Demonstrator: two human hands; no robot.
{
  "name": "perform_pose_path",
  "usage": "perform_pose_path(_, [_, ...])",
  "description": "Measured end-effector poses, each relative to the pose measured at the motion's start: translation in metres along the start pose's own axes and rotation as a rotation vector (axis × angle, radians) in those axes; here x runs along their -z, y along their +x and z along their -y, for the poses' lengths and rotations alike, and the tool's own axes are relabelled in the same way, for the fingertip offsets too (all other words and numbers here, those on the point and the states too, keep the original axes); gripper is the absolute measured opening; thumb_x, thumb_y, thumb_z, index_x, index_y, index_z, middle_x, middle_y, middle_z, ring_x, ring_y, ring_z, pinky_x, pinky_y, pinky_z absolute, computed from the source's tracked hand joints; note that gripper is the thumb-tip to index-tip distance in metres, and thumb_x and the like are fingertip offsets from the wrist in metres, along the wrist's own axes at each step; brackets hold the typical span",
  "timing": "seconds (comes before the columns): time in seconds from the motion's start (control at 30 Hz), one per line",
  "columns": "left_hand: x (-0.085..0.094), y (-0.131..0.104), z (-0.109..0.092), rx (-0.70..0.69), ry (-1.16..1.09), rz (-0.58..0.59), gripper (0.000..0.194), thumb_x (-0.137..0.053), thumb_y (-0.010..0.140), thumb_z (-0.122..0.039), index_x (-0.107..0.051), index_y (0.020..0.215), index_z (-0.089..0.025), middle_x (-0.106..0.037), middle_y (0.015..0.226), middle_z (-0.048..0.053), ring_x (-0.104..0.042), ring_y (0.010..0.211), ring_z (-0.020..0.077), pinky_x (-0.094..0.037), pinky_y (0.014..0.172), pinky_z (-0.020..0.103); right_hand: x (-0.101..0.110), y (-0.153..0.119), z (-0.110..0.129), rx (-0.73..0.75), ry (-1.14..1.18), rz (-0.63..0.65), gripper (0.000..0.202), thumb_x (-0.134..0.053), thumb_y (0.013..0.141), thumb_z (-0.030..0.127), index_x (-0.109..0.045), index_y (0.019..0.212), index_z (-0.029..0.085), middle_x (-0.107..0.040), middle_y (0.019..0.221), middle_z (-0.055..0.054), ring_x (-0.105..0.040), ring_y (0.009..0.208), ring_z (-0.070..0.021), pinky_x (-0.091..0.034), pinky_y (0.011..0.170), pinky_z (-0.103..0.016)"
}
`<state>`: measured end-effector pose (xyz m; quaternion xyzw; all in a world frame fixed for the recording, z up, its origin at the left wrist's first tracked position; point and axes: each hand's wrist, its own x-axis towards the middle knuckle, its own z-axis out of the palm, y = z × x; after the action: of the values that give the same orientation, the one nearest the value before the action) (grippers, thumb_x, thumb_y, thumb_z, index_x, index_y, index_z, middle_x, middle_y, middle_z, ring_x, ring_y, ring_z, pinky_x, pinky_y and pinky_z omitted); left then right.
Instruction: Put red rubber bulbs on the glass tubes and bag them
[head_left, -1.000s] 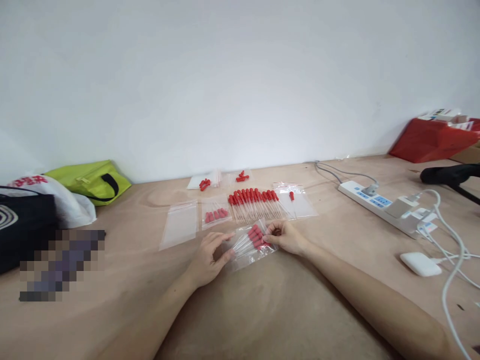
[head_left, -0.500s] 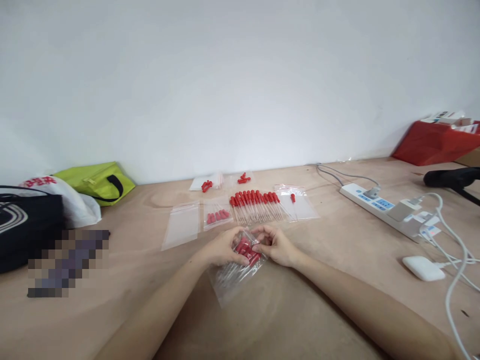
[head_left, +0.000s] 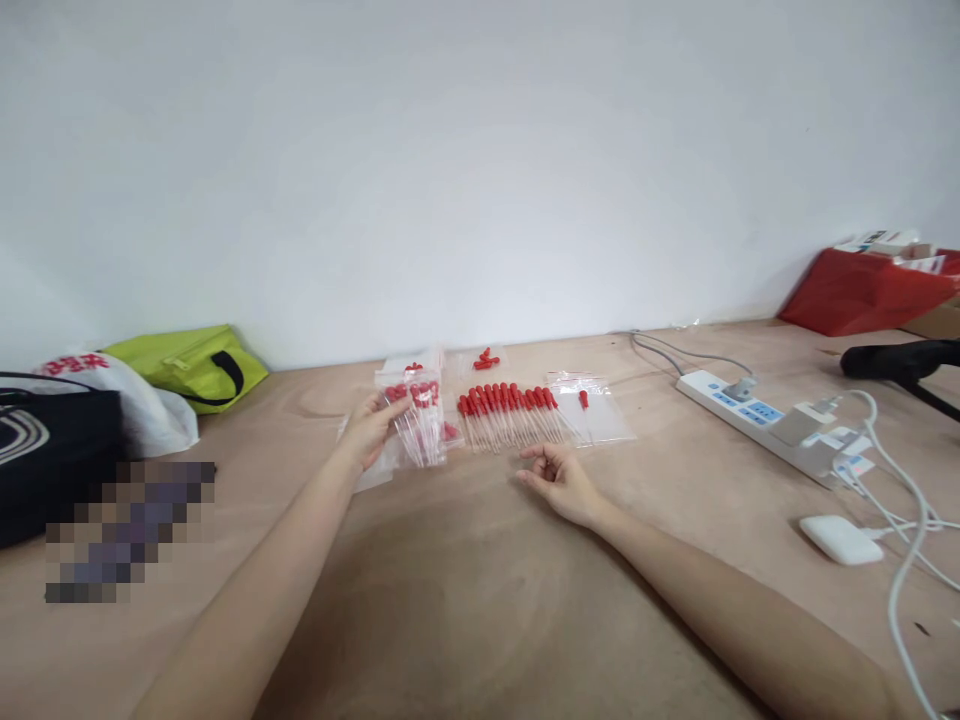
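Note:
My left hand [head_left: 371, 430] pinches the side of a clear zip bag [head_left: 418, 425] of red-bulbed glass droppers, their bulbs upward and stems pointing down. That bag covers most of a flat bag beneath, where a few red bulbs show at its right edge. Part of another flat bag [head_left: 373, 480] shows below my left hand. My right hand [head_left: 564, 485] rests on the table with nothing in it, thumb and fingers slightly curled and apart. Just beyond it lies a row of loose droppers [head_left: 510, 410] with red bulbs. To their right, a clear bag [head_left: 611, 415] has one red-bulbed dropper on it.
Near the wall lies a small bag with red bulbs [head_left: 487, 360]. At the left sit a green bag [head_left: 187, 365], a white plastic bag [head_left: 161, 415] and a black bag [head_left: 60, 460]. A power strip [head_left: 757, 425], white cables and a red box [head_left: 862, 290] stand right.
My left hand has carried the bag of droppers forward and left, over the flat bags. The right hand has let go of that bag and stayed nearly in place.

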<state>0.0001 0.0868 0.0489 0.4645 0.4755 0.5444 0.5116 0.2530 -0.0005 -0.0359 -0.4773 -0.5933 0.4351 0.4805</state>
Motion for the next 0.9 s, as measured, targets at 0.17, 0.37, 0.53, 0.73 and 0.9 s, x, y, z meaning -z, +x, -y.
perform_pose_path(0.17, [0.0, 0.032, -0.001, -0.34, 0.279, 0.099, 0.037, -0.072, 0.053, -0.043, -0.058, 0.073, -0.015, -0.065, 0.074, 0.003, -0.061, 0.08, 0.0182, -0.045, 0.078, 0.033, 0.001, -0.001, 0.0, 0.007, -0.014, 0.009, 0.026, -0.06, 0.069, 0.034, -0.054, 0.087, 0.017, -0.041, 0.056, 0.007, -0.036, 0.047, -0.0067, -0.03, 0.048, -0.021])
perform_pose_path(0.37, [0.009, 0.032, 0.03, -0.309, 0.475, 0.305, 0.028, -0.074, 0.048, -0.033, -0.057, 0.062, -0.015, -0.067, 0.079, 0.006, -0.06, 0.087, 0.0236, -0.041, 0.086, 0.04, 0.002, -0.002, 0.001, 0.011, -0.054, 0.03, 0.024, -0.058, 0.07, 0.032, -0.055, 0.089, 0.016, -0.041, 0.057, 0.006, -0.036, 0.049, -0.0068, -0.03, 0.049, -0.022])
perform_pose_path(0.53, [0.025, 0.026, 0.025, -0.32, 0.725, 0.483, 0.021, -0.064, 0.06, -0.031, -0.06, 0.074, -0.016, -0.062, 0.106, 0.011, -0.046, 0.114, 0.0265, -0.028, 0.1, 0.042, 0.002, -0.003, 0.003, 0.019, -0.096, 0.047, 0.023, -0.057, 0.071, 0.031, -0.056, 0.088, 0.016, -0.043, 0.058, 0.006, -0.036, 0.049, -0.0069, -0.031, 0.049, -0.022])
perform_pose_path(0.73, [0.059, 0.0, 0.019, -0.439, 1.266, 0.257, 0.048, -0.039, 0.076, -0.031, -0.046, 0.119, -0.011, -0.044, 0.129, 0.012, -0.034, 0.124, 0.023, -0.023, 0.104, 0.037, 0.003, -0.002, 0.002, 0.042, -0.141, 0.043, 0.022, -0.056, 0.072, 0.033, -0.057, 0.086, 0.016, -0.044, 0.057, 0.005, -0.037, 0.049, -0.0071, -0.033, 0.049, -0.021])
perform_pose_path(0.9, [0.075, -0.028, 0.041, -0.008, 1.643, -0.086, 0.067, -0.037, 0.081, -0.044, -0.035, 0.129, 0.002, -0.03, 0.136, 0.025, -0.024, 0.127, 0.036, -0.022, 0.101, 0.049, 0.003, -0.003, 0.002, 0.045, -0.167, 0.065, 0.021, -0.056, 0.073, 0.033, -0.058, 0.086, 0.017, -0.044, 0.057, 0.005, -0.038, 0.049, -0.0075, -0.034, 0.049, -0.021])
